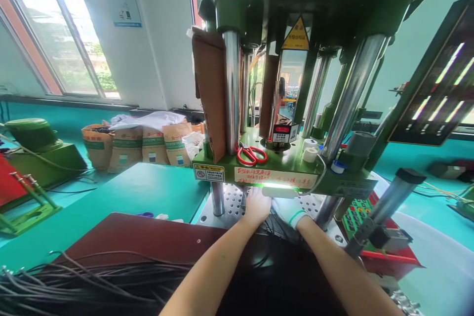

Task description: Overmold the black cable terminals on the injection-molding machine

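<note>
- A green vertical press machine [296, 0] rose directly ahead of both hands, its chrome guide columns [232, 89] standing upright above them and its green platen [281, 165] hanging just over the knuckles.
- A dark red surface [148, 237] lay near the left forearm, on the side away from the right arm, and carried a bundle of black cables [92, 281] whose long axis ran across the view, well back from the hands.
- A perforated metal plate [231, 202] sat under the platen, touching or just below the left hand on its outer side.
- The left hand [256, 206], bare, reached furthest forward into the gap beneath the platen, palm down with fingers pointing away; whether it gripped anything could not be told.
- The right hand [291, 210], in a white glove with a green cuff, lay just beside the left and slightly nearer the body; its fingers were tucked under the platen, so its grip could not be told either.
- Thin black cables [276, 229] ran between the two wrists, long axis pointing forward into the press, nearer the right hand.
- Red-handled scissors [252, 154] rested on top of the platen, above and just beyond the left hand.
</note>
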`<state>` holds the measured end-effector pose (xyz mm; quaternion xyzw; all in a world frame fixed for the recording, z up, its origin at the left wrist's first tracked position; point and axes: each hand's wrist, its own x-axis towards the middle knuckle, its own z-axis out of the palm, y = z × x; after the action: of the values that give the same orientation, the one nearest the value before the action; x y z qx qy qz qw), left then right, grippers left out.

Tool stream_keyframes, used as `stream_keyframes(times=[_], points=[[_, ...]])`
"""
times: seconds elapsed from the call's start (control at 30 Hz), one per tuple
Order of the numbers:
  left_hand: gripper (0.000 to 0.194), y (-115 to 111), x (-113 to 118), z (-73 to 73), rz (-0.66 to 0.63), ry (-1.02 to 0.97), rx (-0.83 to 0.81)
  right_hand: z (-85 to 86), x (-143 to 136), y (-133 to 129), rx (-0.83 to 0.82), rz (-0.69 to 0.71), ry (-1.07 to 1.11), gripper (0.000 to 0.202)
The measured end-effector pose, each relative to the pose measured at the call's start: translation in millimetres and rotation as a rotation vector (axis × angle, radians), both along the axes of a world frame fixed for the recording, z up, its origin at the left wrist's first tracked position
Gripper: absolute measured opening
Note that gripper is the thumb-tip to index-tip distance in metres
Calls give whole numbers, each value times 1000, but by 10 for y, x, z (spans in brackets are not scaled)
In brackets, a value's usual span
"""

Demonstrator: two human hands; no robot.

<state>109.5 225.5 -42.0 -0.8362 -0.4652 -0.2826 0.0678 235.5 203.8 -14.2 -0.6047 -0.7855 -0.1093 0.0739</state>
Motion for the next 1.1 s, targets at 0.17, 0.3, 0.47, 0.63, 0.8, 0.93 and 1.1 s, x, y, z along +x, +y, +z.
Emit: stream_keyframes(times=[0.17, 0.3, 0.47, 0.63, 0.8, 0.93, 1.1], points=[[32, 63, -199, -13, -173, 102, -5, -39, 61, -74, -34, 49, 13, 32], [40, 116, -251, 20, -219, 129, -70, -33, 25, -5, -64, 42, 16, 38], [46, 197, -217, 67, -211, 131, -159, -15, -19, 77, -107, 0, 15, 36], [50, 222, -290, 67, -198, 133, -200, 15, 83, 1, -126, -42, 30, 33], [49, 218, -481, 22, -190, 139, -228, -21, 243, -71, -128, -57, 50, 37], [45, 251, -518, -9, -163, 138, -265, -66, 265, -30, -150, -70, 68, 40], [41, 295, -452, 0, -147, 124, -289, -49, 201, 34, -159, -96, 80, 40]])
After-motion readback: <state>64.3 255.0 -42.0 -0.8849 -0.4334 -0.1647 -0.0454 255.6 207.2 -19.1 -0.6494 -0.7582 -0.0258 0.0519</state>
